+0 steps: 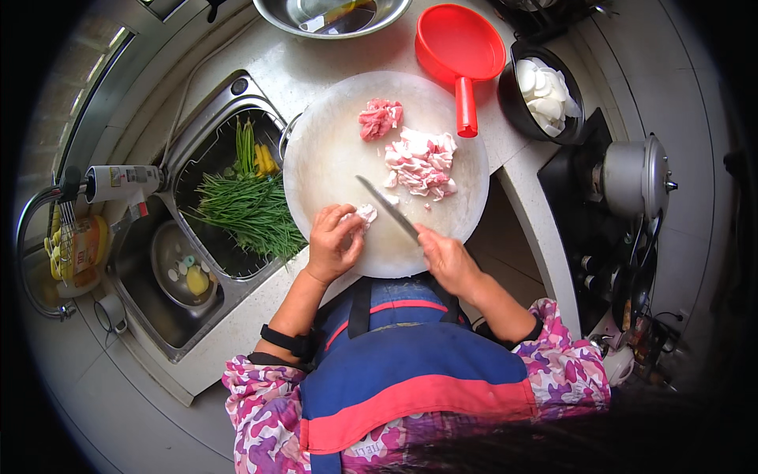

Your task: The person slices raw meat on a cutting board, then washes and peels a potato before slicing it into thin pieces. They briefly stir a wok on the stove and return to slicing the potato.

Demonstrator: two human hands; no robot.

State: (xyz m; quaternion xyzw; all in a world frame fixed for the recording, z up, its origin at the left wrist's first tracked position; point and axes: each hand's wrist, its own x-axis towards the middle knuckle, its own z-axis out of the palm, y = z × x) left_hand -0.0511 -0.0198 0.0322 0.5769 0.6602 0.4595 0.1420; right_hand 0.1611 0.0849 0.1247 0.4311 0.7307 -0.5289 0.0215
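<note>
A round whitish cutting board [331,136] lies on the counter before me. My right hand [447,258] grips the handle of a kitchen knife [388,207], whose blade points up and left over the board. At the board's lower left, my left hand [337,243] has its fingers curled on a small pale piece of meat [366,214]; part of the piece is hidden by the fingers. Beyond the blade lies a heap of sliced fatty meat [420,163], and above it a smaller pile of redder meat [380,118].
A red plastic dipper [465,98] overlaps the board's upper right edge. Near it stand a black pot of white slices [548,101] and a steel basin [331,29]. Left, a double sink [249,89] holds green stalks [249,207]. A pressure cooker [628,178] stands right on the hob.
</note>
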